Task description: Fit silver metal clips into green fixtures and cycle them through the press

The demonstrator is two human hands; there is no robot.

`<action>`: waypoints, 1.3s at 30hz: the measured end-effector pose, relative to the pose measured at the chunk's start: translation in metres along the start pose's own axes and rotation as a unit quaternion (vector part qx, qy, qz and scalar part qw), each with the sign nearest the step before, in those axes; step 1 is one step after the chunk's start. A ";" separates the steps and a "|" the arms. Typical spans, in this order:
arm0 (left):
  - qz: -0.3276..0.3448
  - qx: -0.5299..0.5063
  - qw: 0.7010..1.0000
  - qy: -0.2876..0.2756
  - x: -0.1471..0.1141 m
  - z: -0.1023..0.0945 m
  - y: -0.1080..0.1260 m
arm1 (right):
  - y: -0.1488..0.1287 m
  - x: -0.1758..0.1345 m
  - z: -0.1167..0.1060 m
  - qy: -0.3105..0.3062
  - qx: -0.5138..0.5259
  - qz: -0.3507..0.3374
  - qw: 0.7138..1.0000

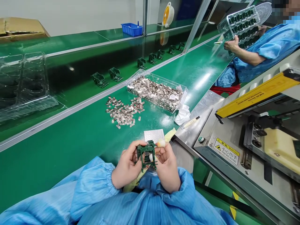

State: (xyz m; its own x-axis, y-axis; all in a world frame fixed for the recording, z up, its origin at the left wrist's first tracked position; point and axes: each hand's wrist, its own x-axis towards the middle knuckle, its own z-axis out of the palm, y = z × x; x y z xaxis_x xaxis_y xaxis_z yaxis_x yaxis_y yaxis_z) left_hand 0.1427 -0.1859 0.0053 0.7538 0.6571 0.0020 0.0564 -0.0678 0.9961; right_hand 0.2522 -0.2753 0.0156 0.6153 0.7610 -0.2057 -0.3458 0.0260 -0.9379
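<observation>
In front of my body, my left hand (128, 164) grips a dark green plastic frame (147, 153) by its left side. On the other side, my right hand (168, 165) is closed around the frame's right edge, with white covers on its thumb and index fingertips. Whether a small piece is pinched in the right fingers is hidden. Just beyond the hands lies a ridged silver metal plate (154, 135). A loose pile of small metal clips (124, 112) is spread on the green bench (82, 147).
A clear box (173, 107) of metal pieces stands behind the pile. Several green frames (114, 74) line the ledge. Crumpled white cloth (182, 115) and a cutter knife (191, 122) lie right, beside a machine (225, 150). A co-worker (269, 53) holds a tray (245, 25).
</observation>
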 end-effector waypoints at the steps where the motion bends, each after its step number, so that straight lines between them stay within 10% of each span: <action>1: 0.000 0.002 1.000 -0.002 -0.001 0.002 0.001 | 0.000 -0.002 -0.001 0.000 -0.003 -0.005 1.000; 14: 0.060 -0.055 0.996 -0.024 0.066 0.019 0.008 | 0.039 -0.003 -0.097 0.103 -0.120 -0.044 0.986; 20: 0.053 -0.055 0.988 -0.132 0.101 0.041 -0.010 | 0.049 0.019 -0.085 -0.015 -0.120 -0.048 0.991; 31: 0.064 0.047 0.989 -0.124 0.106 0.034 -0.015 | 0.067 0.020 -0.088 -0.021 -0.200 -0.097 0.975; 39: 0.030 -0.070 0.990 -0.117 0.105 0.036 -0.013 | 0.061 0.013 -0.098 -0.052 -0.346 -0.056 0.935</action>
State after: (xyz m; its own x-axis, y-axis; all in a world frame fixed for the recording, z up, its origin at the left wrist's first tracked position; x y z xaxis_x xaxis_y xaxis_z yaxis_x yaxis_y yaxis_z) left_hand 0.2451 -0.1427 -0.0109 0.8846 0.4628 0.0569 -0.0712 0.0135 0.9974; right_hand 0.3085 -0.3275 -0.0717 0.5354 0.8385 -0.1017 0.2800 -0.2897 -0.9152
